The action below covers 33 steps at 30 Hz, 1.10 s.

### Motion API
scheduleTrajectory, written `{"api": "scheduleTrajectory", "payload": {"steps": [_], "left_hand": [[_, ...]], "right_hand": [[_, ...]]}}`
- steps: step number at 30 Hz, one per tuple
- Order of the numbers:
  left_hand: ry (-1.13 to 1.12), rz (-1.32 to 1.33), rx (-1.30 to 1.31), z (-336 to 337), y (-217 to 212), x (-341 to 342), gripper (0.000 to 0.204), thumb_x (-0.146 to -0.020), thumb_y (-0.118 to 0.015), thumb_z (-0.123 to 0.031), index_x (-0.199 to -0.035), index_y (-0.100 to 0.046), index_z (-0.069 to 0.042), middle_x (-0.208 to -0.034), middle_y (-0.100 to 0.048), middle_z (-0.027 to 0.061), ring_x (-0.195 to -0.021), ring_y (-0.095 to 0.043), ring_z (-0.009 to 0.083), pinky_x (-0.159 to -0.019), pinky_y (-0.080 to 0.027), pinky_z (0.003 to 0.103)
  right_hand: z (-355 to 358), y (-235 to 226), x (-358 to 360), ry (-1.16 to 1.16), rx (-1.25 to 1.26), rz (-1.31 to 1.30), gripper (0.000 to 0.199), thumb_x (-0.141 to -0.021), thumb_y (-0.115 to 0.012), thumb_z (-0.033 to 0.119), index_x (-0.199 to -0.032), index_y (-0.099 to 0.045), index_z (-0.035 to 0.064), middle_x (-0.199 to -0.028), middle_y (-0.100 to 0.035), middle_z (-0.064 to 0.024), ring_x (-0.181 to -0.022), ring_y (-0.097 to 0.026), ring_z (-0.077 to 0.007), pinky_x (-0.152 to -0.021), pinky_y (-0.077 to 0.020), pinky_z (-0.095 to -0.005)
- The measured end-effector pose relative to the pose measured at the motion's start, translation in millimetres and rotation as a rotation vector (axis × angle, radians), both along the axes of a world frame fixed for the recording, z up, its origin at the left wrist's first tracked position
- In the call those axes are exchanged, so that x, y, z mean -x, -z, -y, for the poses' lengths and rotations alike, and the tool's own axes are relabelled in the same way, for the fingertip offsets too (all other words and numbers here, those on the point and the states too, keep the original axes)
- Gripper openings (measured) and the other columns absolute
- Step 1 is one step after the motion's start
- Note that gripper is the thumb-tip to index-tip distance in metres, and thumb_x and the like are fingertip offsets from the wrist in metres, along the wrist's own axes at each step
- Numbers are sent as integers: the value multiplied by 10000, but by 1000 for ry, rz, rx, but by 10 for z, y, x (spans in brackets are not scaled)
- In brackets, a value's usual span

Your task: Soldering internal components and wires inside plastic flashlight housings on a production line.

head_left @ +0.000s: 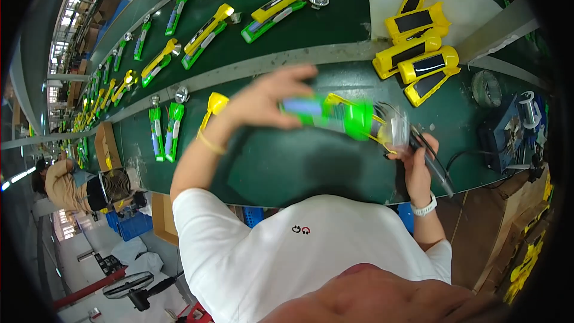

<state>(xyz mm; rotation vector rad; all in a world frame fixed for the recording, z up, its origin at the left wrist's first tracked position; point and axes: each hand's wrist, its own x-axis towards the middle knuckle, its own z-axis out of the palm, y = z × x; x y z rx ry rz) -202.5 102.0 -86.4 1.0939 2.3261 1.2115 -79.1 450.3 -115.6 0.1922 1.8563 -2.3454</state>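
Observation:
My left hand (263, 98) holds a green flashlight body (329, 115) with a clear reflector head at its right end, lifted over the dark green bench (281, 167) and blurred by motion. A yellow shell (353, 107) lies partly hidden just behind it. My right hand (418, 161) grips a dark soldering iron (433, 167) by its handle, the tip close to the reflector end of the flashlight. A black cable runs from the iron to the right.
A stack of yellow housings (418, 54) with dark panels sits at the upper right. Green and yellow flashlight halves (164, 128) lie along the belt (335, 18) and bench. A solder spool (529, 110) and tape roll (485, 88) stand right. Another person (63, 182) sits far left.

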Motion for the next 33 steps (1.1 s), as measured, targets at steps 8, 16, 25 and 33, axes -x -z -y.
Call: {"api": "scheduleTrajectory", "payload": {"steps": [8, 16, 25, 33], "left_hand": [[-412, -185, 78, -108, 192, -1065, 531, -669, -677, -97, -1182, -541, -73, -1215, -544, 110, -1195, -447, 329, -1002, -340, 465], [-342, -630, 167, -415, 181, -1128, 321, -697, -710, -78, -1012, -645, -86, -1089, -615, 59, -1030, -559, 238, -843, -438, 383], [-421, -259, -57, -618, 229, -1062, 94, -702, -671, -24, -783, -644, -63, -756, -598, 55, -698, -561, 218, -630, -452, 294], [-523, -175, 158, -666, 63, -1058, 104, -685, -660, -75, -783, -623, -71, -824, -487, 83, -764, -531, 239, -649, -462, 336]], "right_hand": [[375, -9, 199, 63, -51, -179, 297, -955, -435, 303, -1109, -379, 56, -813, -580, -92, -673, -457, -87, -605, -371, -218], [276, -6, -67, 242, 173, -249, 251, -903, -519, 202, -1058, -413, 35, -739, -504, -103, -597, -479, -157, -555, -408, -260], [458, -117, -64, 140, 177, -99, 240, -864, -565, 55, -994, -364, 62, -752, -494, -68, -550, -495, -106, -485, -412, -232], [441, 20, -52, 10, -2, -214, 255, -833, -614, 54, -927, -377, 42, -732, -521, -32, -589, -480, -60, -515, -401, -194]]}}
